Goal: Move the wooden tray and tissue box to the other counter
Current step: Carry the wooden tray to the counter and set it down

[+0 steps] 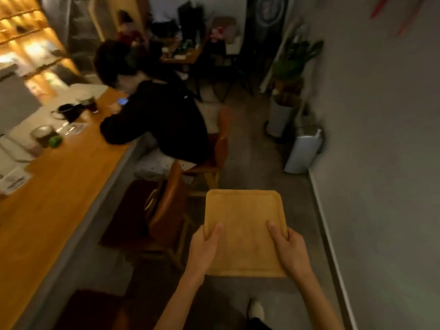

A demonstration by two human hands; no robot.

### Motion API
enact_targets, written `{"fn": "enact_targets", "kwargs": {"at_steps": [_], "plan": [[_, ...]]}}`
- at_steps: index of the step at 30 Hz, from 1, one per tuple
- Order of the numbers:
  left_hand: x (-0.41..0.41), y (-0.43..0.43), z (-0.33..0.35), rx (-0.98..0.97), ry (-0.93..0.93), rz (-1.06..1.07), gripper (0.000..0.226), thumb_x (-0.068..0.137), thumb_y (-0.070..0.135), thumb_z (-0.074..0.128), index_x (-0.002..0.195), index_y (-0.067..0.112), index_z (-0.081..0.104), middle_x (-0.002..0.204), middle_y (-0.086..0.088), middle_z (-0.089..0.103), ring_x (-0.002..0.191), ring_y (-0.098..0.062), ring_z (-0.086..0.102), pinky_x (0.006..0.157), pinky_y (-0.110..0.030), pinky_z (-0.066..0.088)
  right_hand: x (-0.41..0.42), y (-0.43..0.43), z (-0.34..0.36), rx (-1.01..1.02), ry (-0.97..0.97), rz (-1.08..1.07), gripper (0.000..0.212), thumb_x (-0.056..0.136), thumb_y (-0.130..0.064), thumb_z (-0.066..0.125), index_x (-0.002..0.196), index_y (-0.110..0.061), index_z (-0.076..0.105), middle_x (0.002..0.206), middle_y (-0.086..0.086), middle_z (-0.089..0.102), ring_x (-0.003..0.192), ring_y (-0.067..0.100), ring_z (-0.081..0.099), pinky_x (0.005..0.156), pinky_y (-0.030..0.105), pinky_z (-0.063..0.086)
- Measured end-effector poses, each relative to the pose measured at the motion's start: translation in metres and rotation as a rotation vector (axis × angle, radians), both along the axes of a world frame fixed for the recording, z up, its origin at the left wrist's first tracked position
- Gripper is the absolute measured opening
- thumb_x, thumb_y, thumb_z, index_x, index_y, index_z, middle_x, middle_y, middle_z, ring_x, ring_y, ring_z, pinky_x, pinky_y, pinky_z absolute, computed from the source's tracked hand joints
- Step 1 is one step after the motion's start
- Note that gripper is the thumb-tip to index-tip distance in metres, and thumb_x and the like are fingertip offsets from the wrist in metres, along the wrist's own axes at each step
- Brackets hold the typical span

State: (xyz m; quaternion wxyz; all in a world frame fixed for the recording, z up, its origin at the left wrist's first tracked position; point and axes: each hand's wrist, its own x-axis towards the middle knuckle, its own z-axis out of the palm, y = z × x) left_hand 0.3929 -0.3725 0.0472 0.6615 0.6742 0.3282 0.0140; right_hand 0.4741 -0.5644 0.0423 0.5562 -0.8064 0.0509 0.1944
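Note:
The wooden tray (pixel 244 217) is square with rounded corners and a raised rim, and nothing lies on it. I hold it level in the air over the floor, in the lower middle of the head view. My left hand (pixel 204 248) grips its near left edge, thumb on top. My right hand (pixel 289 248) grips its near right edge the same way. No tissue box can be made out in this blurred frame.
A long wooden counter (pixel 62 186) runs along the left with cups, a black kettle (pixel 69 111) and papers. A seated person in black (pixel 162 120) leans on it. Wooden chairs (pixel 166 210) stand by the counter. Bins (pixel 303 151) and a plant line the right wall.

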Motion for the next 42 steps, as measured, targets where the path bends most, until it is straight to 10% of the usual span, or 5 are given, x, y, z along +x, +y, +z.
{"fn": "enact_targets", "kwargs": {"at_steps": [14,28,42], "plan": [[0.335,-0.075,0.006,-0.056,0.03,-0.033,0.02,0.089,0.053,0.059,0.097,0.035,0.06,0.104,0.009,0.066,0.098,-0.013,0.063,0.091,-0.037,0.05,0.319,-0.083,0.013,-0.122,-0.015,-0.071,0.051,0.083,-0.065,0.058,0.09,-0.015,0.068,0.088,0.003,0.074,0.082,0.017,0.07,0.081,0.042,0.058],[0.657,0.021,-0.001,0.001,0.028,0.168,0.03,0.091,0.053,0.055,0.109,0.029,0.051,0.095,0.011,0.06,0.089,-0.014,0.063,0.078,-0.033,0.05,0.667,0.031,0.02,-0.137,-0.01,0.156,0.045,0.089,-0.066,0.043,0.096,-0.022,0.05,0.086,-0.005,0.057,0.071,0.0,0.049,0.063,0.024,0.038],[0.982,0.152,-0.009,-0.053,0.056,0.388,0.037,0.09,0.05,0.058,0.114,0.023,0.053,0.106,0.0,0.065,0.096,-0.023,0.067,0.073,-0.036,0.057,1.036,0.186,0.001,-0.261,-0.077,0.383,0.049,0.09,-0.066,0.046,0.088,-0.02,0.058,0.089,0.0,0.064,0.081,0.015,0.061,0.079,0.037,0.05]]}}
